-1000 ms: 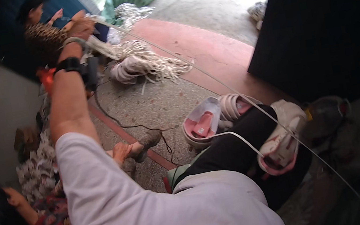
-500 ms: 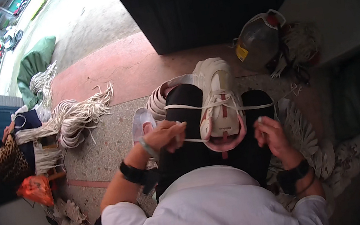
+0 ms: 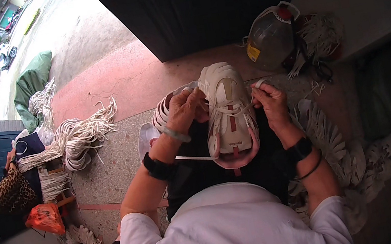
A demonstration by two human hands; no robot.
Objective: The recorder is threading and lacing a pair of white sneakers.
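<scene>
A cream sneaker [image 3: 223,84] with a pink lining and a red stripe down its tongue lies across my lap, its toe pointing away from me. My left hand [image 3: 185,109] is beside the shoe's left edge, fingers pinched on one end of the shoelace. On the other side, my right hand [image 3: 270,103] grips another end, and the white shoelace [image 3: 243,110] runs from it to the eyelets. A loose strip of lace reaches left from the heel opening. Beyond my left wrist are more pale shoe parts, partly hidden by my arm.
Bundles of white laces [image 3: 80,141] lie on the floor to the left, near a seated person [image 3: 7,187] and an orange bag [image 3: 45,219]. A large clear jug [image 3: 269,40] stands at the far right. Stacked pale shoe pieces [image 3: 327,136] lie by my right arm.
Both hands have moved forward along the shoe, from near its heel opening to beside the laced part. The lace stretched across my knees is now drawn up in my fingers.
</scene>
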